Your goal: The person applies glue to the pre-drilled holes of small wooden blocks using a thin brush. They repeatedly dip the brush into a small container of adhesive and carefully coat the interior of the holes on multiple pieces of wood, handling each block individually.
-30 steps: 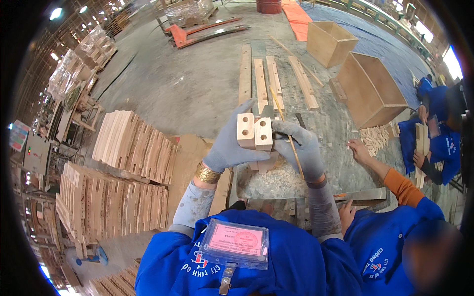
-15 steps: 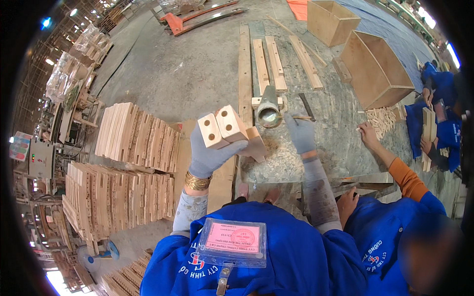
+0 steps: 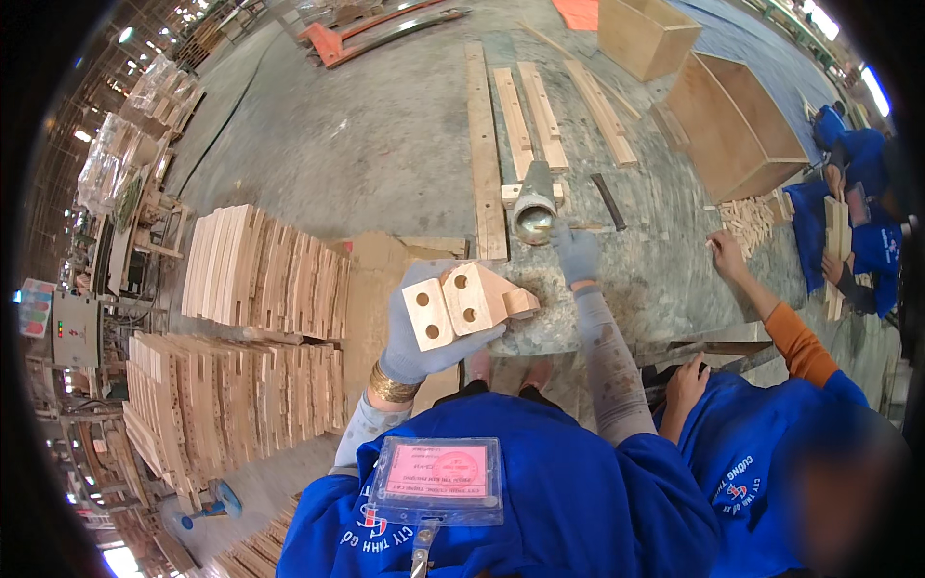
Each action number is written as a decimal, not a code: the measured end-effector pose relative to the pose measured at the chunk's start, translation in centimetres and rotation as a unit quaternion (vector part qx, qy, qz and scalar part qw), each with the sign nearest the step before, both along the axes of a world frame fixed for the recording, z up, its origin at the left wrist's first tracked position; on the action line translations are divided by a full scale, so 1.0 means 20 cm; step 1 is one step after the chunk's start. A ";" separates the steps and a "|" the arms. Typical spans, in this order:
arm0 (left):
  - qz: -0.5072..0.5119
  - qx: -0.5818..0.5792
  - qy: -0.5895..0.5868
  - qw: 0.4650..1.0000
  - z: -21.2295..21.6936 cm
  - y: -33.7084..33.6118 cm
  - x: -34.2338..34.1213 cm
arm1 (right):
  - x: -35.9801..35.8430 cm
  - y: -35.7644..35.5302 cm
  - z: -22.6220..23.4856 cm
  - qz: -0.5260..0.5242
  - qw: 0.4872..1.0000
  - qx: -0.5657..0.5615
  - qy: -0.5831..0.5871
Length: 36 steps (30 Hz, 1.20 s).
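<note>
In my gloved left hand [image 3: 405, 332] are two pale wooden pieces [image 3: 449, 306] held side by side, their end faces up, with two round holes in each. The far parts of the pieces angle away to the right. My gloved right hand [image 3: 578, 254] is closed on a thin stick [image 3: 599, 228], partly hidden and blurred, beside the mouth of a metal cup [image 3: 535, 222]. This cup lies tilted towards me, its rim against the worktable [image 3: 636, 289], propped on a small wooden block [image 3: 510, 194].
Wooden bars [image 3: 514, 120] and a dark flat tool [image 3: 608, 200] lie on the table. To the right, a co-worker's hand [image 3: 727, 255] is near a dowel pile [image 3: 747, 226] and a plywood box [image 3: 737, 125]. Stacked slats [image 3: 260, 275] stand left; a pallet jack [image 3: 361, 34] is beyond.
My left hand has come lower and nearer with the wooden pieces, turning them. My right hand has shifted slightly left and down, close to the cup's mouth.
</note>
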State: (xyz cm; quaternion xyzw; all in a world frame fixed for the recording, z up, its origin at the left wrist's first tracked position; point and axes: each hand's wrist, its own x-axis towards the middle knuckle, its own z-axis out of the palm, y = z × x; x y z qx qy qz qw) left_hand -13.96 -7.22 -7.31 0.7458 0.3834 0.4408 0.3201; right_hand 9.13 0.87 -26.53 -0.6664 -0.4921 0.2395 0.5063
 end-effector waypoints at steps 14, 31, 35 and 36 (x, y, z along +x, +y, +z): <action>-0.013 0.014 -0.002 1.000 0.01 0.00 -0.01 | -0.09 -0.16 -0.15 -0.051 0.821 -0.040 0.567; 0.003 -0.007 -0.030 1.000 -0.05 -0.01 -0.01 | -0.08 -0.18 -0.24 -0.092 0.631 -0.034 0.769; 0.012 -0.008 -0.038 0.999 -0.06 -0.01 0.00 | -0.04 -0.14 -0.19 -0.112 0.632 -0.024 0.767; 0.015 -0.004 -0.033 0.999 -0.06 -0.01 0.00 | -0.03 -0.14 -0.18 -0.116 0.645 -0.028 0.755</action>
